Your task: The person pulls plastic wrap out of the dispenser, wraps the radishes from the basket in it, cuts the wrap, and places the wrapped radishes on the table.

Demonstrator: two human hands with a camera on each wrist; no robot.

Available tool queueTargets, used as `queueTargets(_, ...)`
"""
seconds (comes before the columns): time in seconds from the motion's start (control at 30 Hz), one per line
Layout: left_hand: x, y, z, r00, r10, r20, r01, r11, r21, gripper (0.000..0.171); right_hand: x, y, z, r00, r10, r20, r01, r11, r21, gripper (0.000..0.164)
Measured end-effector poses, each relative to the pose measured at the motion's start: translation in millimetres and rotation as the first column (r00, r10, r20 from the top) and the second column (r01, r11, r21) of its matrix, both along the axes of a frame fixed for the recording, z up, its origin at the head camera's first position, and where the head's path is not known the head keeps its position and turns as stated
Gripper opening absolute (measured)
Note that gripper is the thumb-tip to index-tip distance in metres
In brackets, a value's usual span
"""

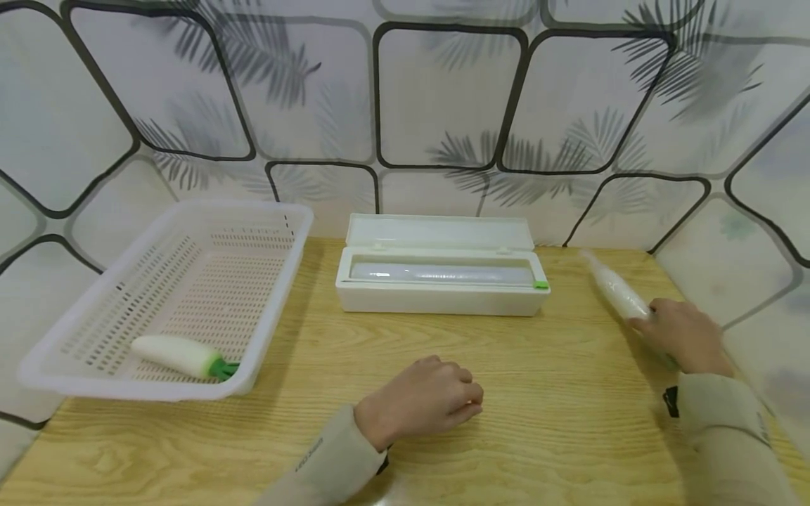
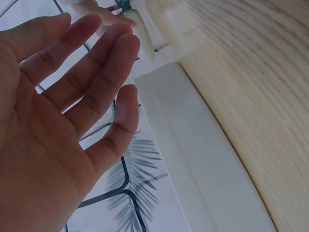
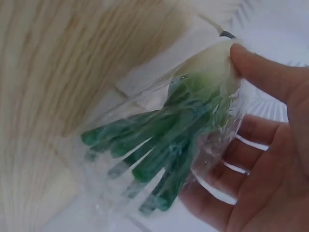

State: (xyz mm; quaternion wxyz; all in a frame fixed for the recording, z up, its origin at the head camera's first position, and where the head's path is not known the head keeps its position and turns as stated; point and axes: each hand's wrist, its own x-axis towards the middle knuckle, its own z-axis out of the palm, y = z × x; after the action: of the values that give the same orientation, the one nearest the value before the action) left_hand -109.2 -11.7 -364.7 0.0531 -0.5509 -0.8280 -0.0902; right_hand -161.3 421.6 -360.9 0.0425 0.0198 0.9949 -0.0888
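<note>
At the right side of the table, my right hand [image 1: 686, 336] grips a white radish wrapped in clear plastic film [image 1: 616, 288]. In the right wrist view its green stalk stubs [image 3: 154, 150] show through the crinkled film, with thumb and fingers on either side of the root. My left hand [image 1: 424, 397] hovers over the table's front middle, its fingers loosely bent and holding nothing. Beyond it stands a white cling film box [image 1: 443, 301], lid raised, with a roll of film [image 1: 443, 273] inside and a green tab at its right end.
On the left sits a white perforated plastic basket [image 1: 278, 302] holding an unwrapped white radish [image 1: 171, 353] with green stalk stubs. Patterned wall covering [image 1: 443, 98] encloses the wooden table [image 1: 544, 436] at the back and sides.
</note>
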Motion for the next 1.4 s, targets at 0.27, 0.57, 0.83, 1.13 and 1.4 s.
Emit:
queueTargets(0.27, 0.2, -2.7, -0.8, 0.997, 0.029, 0.068, -0.029, 1.000, -0.002, 0.016, 2.8, -7.7, -5.2, 0.998, -0.063, 0.000, 0.063, 0.998, -0.030, 0.052)
queueTargets(0.57, -2.7, -8.1, -1.6, 0.996, 0.053, 0.072, -0.054, 0.998, 0.015, 0.016, 2.7, -8.3, -7.0, 0.999, -0.044, -0.009, 0.043, 0.999, -0.028, 0.053)
queueTargets(0.83, -13.6, -18.3, -3.6, 0.993, 0.078, 0.086, -0.083, 0.994, 0.066, 0.013, 3.9, -23.1, 0.9, 0.974, -0.016, -0.224, 0.021, 1.000, 0.021, 0.060)
queueTargets(1.13, -30.6, -37.3, -1.9, 0.980, 0.158, 0.122, -0.179, 0.967, 0.182, 0.010, 0.9, -63.4, 10.3, 0.793, 0.115, -0.599, -0.140, 0.990, 0.005, 0.027)
queueTargets(1.4, -43.6, -52.8, 0.9, 0.951, 0.264, 0.163, -0.298, 0.922, 0.247, 0.009, -1.8, -92.9, 18.0, 0.674, 0.107, -0.731, -0.222, 0.973, -0.062, 0.017)
